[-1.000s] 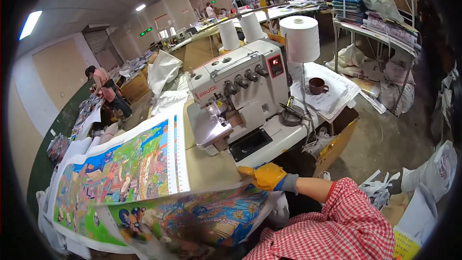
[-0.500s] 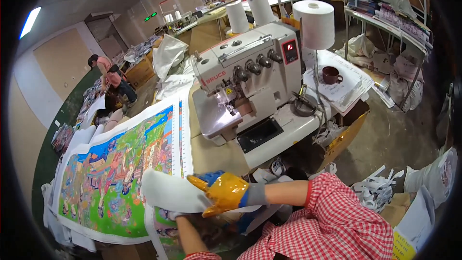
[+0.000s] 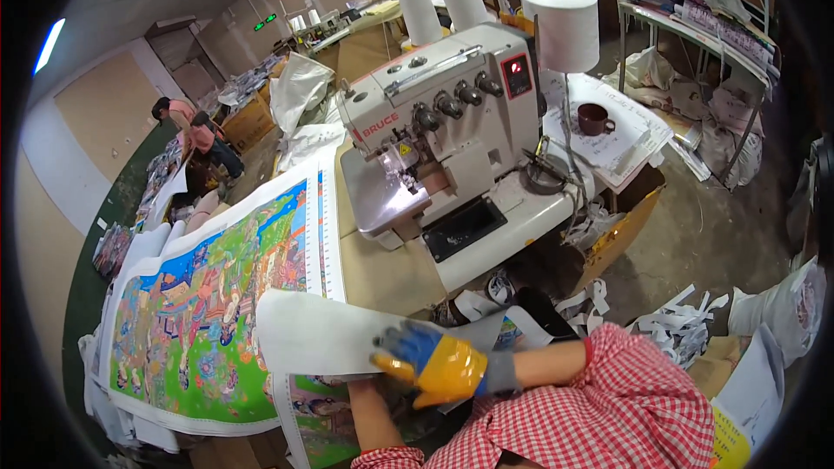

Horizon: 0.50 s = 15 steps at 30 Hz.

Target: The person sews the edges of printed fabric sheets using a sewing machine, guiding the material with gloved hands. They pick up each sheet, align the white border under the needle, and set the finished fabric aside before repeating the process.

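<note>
My right hand (image 3: 443,366), in a yellow and blue coated work glove, lies over the folded-back white underside of a printed fabric sheet (image 3: 326,334). Its fingers are slightly blurred but spread apart, and no object is gripped in them. My left forearm (image 3: 373,417) reaches in from below, and the hand itself is hidden under that white fold. To the left, another colourful printed panel (image 3: 208,313), green, blue and red with a white border, lies flat on the work surface. Ahead stands a white overlock sewing machine (image 3: 443,130), its needle area lit.
White thread cones (image 3: 560,28) stand behind the machine. A brown mug (image 3: 594,119) sits on papers (image 3: 625,135) to its right. White fabric strips (image 3: 686,326) lie in a heap at the lower right. A person (image 3: 200,135) bends over piled fabric at the far left.
My right hand has moved slightly right and down, its fingers spreading. My left hand has slid right, under the white fold. The view has shifted a little.
</note>
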{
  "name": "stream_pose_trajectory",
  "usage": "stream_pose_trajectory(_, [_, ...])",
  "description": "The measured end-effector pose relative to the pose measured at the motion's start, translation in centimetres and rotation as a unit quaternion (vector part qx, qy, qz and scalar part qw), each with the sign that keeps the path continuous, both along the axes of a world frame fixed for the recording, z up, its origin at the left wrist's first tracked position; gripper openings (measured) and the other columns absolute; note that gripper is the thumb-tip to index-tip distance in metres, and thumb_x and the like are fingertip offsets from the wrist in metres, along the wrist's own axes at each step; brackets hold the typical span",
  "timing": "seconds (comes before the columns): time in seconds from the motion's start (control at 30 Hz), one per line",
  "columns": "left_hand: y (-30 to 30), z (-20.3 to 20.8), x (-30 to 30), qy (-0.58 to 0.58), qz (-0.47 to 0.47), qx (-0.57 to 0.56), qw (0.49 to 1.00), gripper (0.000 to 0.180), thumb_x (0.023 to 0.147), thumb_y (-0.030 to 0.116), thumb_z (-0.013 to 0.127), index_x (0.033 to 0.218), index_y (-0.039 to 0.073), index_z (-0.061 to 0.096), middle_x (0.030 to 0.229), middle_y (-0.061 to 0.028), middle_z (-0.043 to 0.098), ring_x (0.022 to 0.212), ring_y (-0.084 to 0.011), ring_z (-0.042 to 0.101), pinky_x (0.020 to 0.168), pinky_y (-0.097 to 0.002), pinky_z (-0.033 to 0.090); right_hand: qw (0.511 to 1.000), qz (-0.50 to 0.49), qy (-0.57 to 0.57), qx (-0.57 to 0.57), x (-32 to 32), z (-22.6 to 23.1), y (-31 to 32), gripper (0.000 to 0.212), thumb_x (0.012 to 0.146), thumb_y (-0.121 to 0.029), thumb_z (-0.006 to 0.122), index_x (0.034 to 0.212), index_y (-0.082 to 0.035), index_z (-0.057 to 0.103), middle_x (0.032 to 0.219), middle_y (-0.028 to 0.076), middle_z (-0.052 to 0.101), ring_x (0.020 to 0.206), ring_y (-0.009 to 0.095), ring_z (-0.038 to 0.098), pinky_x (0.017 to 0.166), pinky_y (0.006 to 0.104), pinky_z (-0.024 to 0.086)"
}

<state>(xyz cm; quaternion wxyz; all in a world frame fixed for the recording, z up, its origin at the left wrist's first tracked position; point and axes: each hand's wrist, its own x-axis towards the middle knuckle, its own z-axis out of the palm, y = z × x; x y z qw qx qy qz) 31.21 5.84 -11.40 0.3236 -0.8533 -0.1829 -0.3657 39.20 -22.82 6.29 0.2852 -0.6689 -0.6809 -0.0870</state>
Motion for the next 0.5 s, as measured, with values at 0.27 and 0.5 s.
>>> stream_pose_trajectory(0.27, [-6.8, 7.8, 3.4, 0.132, 0.205, -0.184, 0.952, 0.039, 0.085, 0.032, 0.044, 0.116, 0.009, 0.045, 0.109, -0.0133, 0.05, 0.097, -0.0247, 0.051, 0.078, -0.0366, 0.044, 0.955, -0.115, 0.273, -0.001, 4.5, 1.3, 0.0, 0.039, 0.07, -0.02, 0.058, 0.106, -0.005, 0.054, 0.091, 0.015, 0.059, 0.083, 0.03, 0.057, 0.071, 0.0379, 0.045])
stream_pose_trajectory(0.5, [-3.0, 12.2, -9.5, 0.273, 0.656, 0.408, 0.574, 0.041, 0.084, 0.033, 0.047, 0.115, 0.007, 0.046, 0.103, -0.0133, 0.052, 0.087, -0.0226, 0.052, 0.073, -0.0343, 0.045, 0.931, 0.128, 0.337, 0.047, 6.9, 4.4, -3.6, 0.022, 0.078, -0.018, 0.056, 0.094, -0.004, 0.06, 0.089, 0.012, 0.061, 0.078, 0.029, 0.057, 0.069, 0.0315, 0.045])
